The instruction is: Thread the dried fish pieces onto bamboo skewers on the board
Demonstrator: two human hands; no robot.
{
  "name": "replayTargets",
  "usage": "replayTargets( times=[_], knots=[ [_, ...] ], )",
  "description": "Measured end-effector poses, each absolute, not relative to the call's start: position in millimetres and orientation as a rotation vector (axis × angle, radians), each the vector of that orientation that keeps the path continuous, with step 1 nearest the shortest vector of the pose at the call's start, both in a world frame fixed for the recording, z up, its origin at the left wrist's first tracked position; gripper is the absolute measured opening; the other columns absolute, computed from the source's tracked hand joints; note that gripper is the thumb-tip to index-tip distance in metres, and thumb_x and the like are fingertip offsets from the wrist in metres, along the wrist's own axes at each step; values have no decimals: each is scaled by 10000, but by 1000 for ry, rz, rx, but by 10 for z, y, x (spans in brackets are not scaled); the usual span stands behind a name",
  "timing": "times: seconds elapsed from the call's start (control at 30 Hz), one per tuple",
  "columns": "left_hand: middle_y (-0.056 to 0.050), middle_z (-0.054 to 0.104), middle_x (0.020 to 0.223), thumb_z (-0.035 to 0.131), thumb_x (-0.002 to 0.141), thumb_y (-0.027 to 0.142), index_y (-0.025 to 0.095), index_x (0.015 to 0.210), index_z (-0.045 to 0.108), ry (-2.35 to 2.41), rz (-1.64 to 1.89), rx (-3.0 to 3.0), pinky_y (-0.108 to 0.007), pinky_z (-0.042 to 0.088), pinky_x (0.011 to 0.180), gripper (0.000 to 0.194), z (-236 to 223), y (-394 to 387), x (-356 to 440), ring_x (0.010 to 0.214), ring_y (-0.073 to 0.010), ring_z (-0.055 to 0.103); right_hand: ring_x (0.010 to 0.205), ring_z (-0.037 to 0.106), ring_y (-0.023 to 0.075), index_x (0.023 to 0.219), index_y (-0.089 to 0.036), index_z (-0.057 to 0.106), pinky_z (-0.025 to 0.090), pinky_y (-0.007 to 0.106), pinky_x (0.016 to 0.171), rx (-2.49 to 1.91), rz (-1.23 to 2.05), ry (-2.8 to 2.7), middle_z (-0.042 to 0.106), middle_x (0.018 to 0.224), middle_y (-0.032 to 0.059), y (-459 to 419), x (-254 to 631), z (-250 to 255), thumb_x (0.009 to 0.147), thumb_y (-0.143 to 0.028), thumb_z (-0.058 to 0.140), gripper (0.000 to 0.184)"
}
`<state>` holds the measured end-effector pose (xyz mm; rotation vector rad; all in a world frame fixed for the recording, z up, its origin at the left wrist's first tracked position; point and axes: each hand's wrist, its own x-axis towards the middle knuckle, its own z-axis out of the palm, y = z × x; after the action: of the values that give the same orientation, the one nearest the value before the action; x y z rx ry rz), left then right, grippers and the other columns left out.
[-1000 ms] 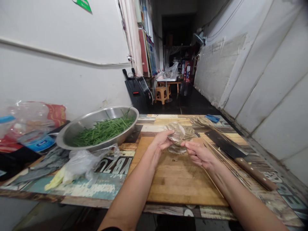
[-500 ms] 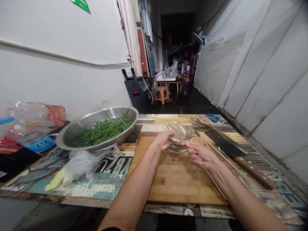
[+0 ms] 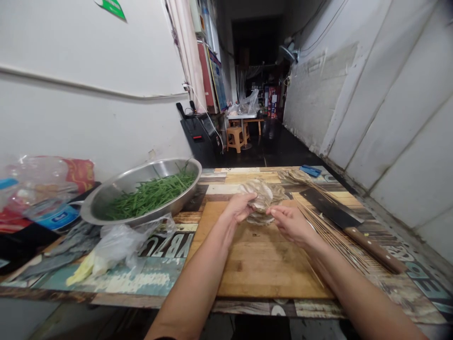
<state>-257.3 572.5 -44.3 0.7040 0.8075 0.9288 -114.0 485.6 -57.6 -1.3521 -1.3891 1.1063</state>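
Observation:
A pile of thin, brownish wrinkled sheets [image 3: 264,193] lies at the far end of a wooden cutting board [image 3: 262,264]. My left hand [image 3: 239,208] grips the left edge of the top sheet, fingers curled round it. My right hand [image 3: 292,224] pinches the pile's near right edge with closed fingers. A bundle of thin bamboo skewers [image 3: 332,236] lies along the board's right side, just beside my right wrist.
A cleaver with a wooden handle [image 3: 348,224] lies right of the skewers. A steel bowl of green stems [image 3: 141,191] stands to the left, with plastic bags [image 3: 116,241] and grey gloves in front. A blue object [image 3: 310,170] sits at the table's far edge. A wall runs along the right.
Both hands stay on the sheets; my right hand has shifted slightly lower and closer to the pile. The view has drifted a little to the right.

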Motion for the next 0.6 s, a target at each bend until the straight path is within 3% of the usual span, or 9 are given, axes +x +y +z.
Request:
replayTargets(
  times=[0.07, 0.13, 0.23, 0.37, 0.6],
  knots=[
    [-43, 608, 606, 572, 734, 13, 92, 716, 573, 810, 914, 716, -212, 433, 458, 81, -452, 5712, -2554, 485, -114, 557, 312, 123, 52, 847, -201, 541, 152, 173, 302, -1175, 1551, -1125, 217, 433, -122, 4910, -1074, -545, 790, -405, 535, 211],
    [-40, 606, 599, 572, 731, 12, 96, 714, 570, 816, 912, 716, -199, 415, 439, 86, -464, 5702, -2519, 484, -113, 559, 309, 77, 37, 826, -196, 521, 122, 157, 279, -1085, 1739, -1003, 200, 430, -138, 4951, -1028, -523, 751, -376, 581, 204],
    [-39, 611, 596, 582, 729, 26, 99, 722, 574, 844, 937, 705, -194, 403, 420, 74, -480, 5698, -2466, 467, -111, 554, 295, 102, 26, 805, -185, 528, 109, 144, 271, -1138, 1670, -1024, 238, 418, -138, 4956, -1015, -510, 750, -381, 592, 214],
    [-72, 648, 645, 598, 707, 41, 86, 759, 596, 772, 953, 735, -257, 483, 508, 69, -493, 5710, -2456, 523, -151, 601, 285, 145, 18, 805, -172, 550, 88, 137, 282, -1258, 1431, -1141, 252, 397, -135, 4897, -1036, -513, 757, -441, 581, 275],
    [-47, 636, 578, 762, 561, 179, 91, 686, 604, 733, 1155, 810, -267, 488, 561, 220, -579, 5698, -2434, 546, -166, 614, 263, 194, 18, 823, -159, 561, 122, 145, 257, -1299, 1475, -1194, 331, 405, -125, 4872, -962, -467, 744, -449, 570, 300]
  ],
)
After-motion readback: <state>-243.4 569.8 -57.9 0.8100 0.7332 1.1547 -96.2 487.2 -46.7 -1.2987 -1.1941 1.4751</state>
